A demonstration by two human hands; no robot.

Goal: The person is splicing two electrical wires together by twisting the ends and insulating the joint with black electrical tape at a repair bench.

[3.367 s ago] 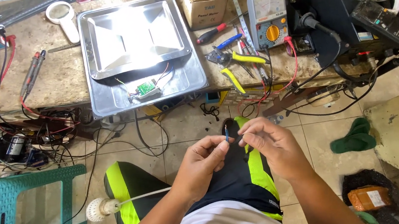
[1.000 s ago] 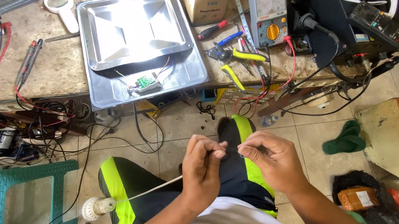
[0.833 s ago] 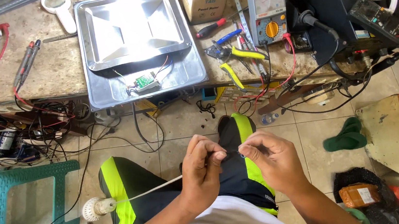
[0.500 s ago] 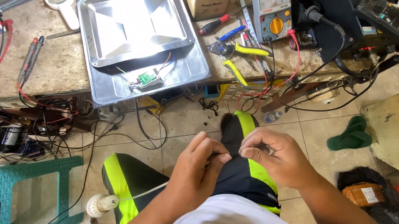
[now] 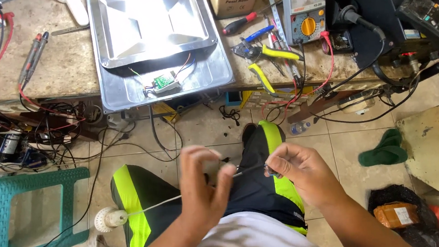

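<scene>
We're holding a thin dark wire (image 5: 249, 170) stretched between both hands over the lap, below the bench edge. Right hand (image 5: 300, 173) is pinching the wire's right end between thumb and fingertips, grip clenched on it, maybe with a small tool tip too – too small to tell. Left hand (image 5: 203, 189) is motion-blurred; fingers are curled around the wire's left end, so we're reading it as a closed pinch, not a release.

Just left of the left grip, a white cord (image 5: 155, 205) is running down to a white lamp socket (image 5: 110, 219) hanging beside the knee.

Judgement on doing this well:
- keeping both pinches close to the working point so the short span stays taut and isn't whipping
- twisting or pulling with one hand only, the other acting as anchor
- keeping the socket's weight off the joint, since the cord is tugging down-left of the grip

Above the grips, on the bench: metal floodlight housing (image 5: 155, 41) with a small green board (image 5: 161, 83), yellow-handled pliers (image 5: 264, 62) up-right, analog multimeter (image 5: 304, 9) beyond those. All well apart from the hands
</scene>
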